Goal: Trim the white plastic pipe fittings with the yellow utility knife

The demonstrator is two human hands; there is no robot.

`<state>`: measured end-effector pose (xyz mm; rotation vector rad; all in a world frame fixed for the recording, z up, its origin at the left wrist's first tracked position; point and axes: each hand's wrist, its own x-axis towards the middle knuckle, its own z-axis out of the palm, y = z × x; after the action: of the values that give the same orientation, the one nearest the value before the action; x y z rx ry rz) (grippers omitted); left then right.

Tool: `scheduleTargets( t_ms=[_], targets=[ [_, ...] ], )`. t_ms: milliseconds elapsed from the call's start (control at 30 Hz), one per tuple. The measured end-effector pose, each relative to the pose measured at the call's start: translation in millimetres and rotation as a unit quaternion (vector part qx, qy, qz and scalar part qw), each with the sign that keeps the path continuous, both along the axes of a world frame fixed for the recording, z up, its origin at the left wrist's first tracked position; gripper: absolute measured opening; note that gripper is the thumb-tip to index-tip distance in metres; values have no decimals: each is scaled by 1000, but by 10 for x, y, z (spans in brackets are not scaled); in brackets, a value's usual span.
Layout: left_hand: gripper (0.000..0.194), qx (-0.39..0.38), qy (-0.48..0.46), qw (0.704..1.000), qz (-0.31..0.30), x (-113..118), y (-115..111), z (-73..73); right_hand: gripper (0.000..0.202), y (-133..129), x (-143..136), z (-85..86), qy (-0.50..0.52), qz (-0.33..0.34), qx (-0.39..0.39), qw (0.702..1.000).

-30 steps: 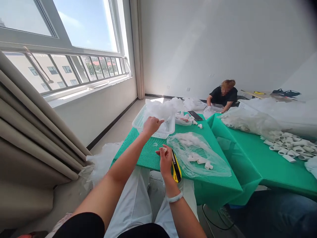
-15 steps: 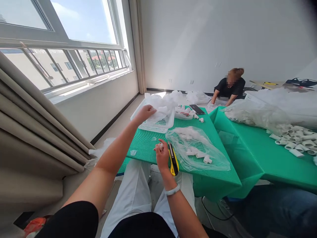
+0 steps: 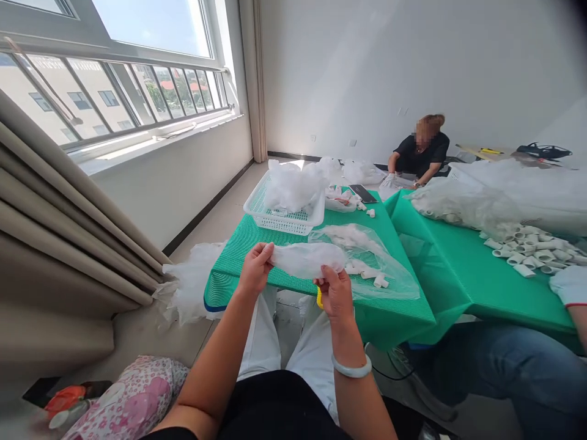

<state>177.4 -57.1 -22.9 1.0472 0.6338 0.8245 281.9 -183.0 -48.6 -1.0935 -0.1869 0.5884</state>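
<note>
I see the left hand point(image 3: 253, 272) with its fingers pinching one end of some soft, cloudy plastic point(image 3: 298, 260), held above the green counter point(image 3: 238, 247) near a basket point(image 3: 282, 225) full of holes. The right hand point(image 3: 338, 294) has fingers pinched on its other end, and hard white tubes point(image 3: 539, 250) sit piled farther right.

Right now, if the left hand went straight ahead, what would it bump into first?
Probably the basket, though the left hand might be high enough to pass over; depth is unclear.

Plastic bag point(image 3: 305, 261) (bunched) between both hands point(image 3: 254, 272) point(image 3: 338, 296)
</note>
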Motion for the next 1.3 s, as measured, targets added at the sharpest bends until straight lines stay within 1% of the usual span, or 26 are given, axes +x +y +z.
scheduleTargets(
  t_ms=[67,100,133,167,200,233,267,300,333,367,400,467,533,600,633,733,833,900,967,1033,1067,1100,1133,1167,1200,1300],
  targets=[
    [39,21,25,999,-8,-86,20,-7,28,-87,25,-30,-64,-8,-33,997],
    [37,52,50,997,4,-126,19,0,28,-126,33,-45,-120,-21,-58,991],
    [34,89,80,993,22,-163,10,17,27,-160,39,-60,-191,-40,-86,977],
    [33,125,106,986,41,-192,-10,40,25,-186,40,-77,-271,-64,-115,954],
    [33,154,126,979,52,-213,-39,68,21,-203,35,-96,-353,-86,-141,921],
    [35,172,137,974,46,-222,-78,95,15,-210,22,-118,-430,-102,-160,883],
    [38,180,143,973,19,-221,-125,116,10,-206,1,-143,-496,-109,-170,844],
    [40,183,147,972,-22,-211,-175,125,8,-194,-28,-171,-549,-104,-172,811],
    [41,189,155,968,-63,-194,-225,120,10,-179,-61,-202,-588,-89,-169,786],
    [39,201,168,960,-95,-174,-268,98,15,-165,-96,-232,-615,-68,-164,769],
    [34,218,183,952,-111,-157,-300,63,19,-158,-127,-261,-632,-42,-160,757],
    [24,245,204,943,-95,-143,-323,-36,24,-176,-162,-301,-644,23,-159,748],
    [21,247,209,944,-67,-164,-298,-137,26,-238,-148,-308,-635,87,-173,748],
    [19,236,208,948,-50,-204,-255,-215,26,-320,-95,-275,-615,131,-196,752],
    [19,233,208,949,-46,-222,-237,-242,25,-358,-62,-245,-604,143,-210,756],
    [19,219,189,957,-38,-241,-217,-293,26,-444,15,-121,-581,169,-242,758],
    [17,199,143,969,-8,-223,-213,-310,30,-517,37,51,-573,229,-254,745],
    [16,207,130,970,16,-212,-194,-300,30,-566,23,193,-568,255,-259,739],
    [16,244,138,960,20,-206,-161,-271,23,-575,-6,334,-570,226,-255,748],
    [15,300,144,943,8,-195,-123,-229,18,-499,-37,424,-579,190,-230,759],
    [16,329,140,934,-2,-187,-105,-204,19,-422,-46,437,-584,198,-213,757],
    [17,357,133,924,-14,-179,-89,-179,21,-325,-46,424,-588,227,-202,750],
    [17,385,124,914,-28,-174,-74,-154,23,-216,-35,389,-587,262,-210,736],
    [17,413,116,902,-46,-176,-61,-129,27,-102,-14,337,-586,284,-232,722],
    [18,439,111,889,-68,-187,-48,-105,29,6,16,276,-584,289,-252,715],
    [21,494,117,848,-151,-285,-7,-37,31,230,139,112,-563,281,-306,714]
  ],
)
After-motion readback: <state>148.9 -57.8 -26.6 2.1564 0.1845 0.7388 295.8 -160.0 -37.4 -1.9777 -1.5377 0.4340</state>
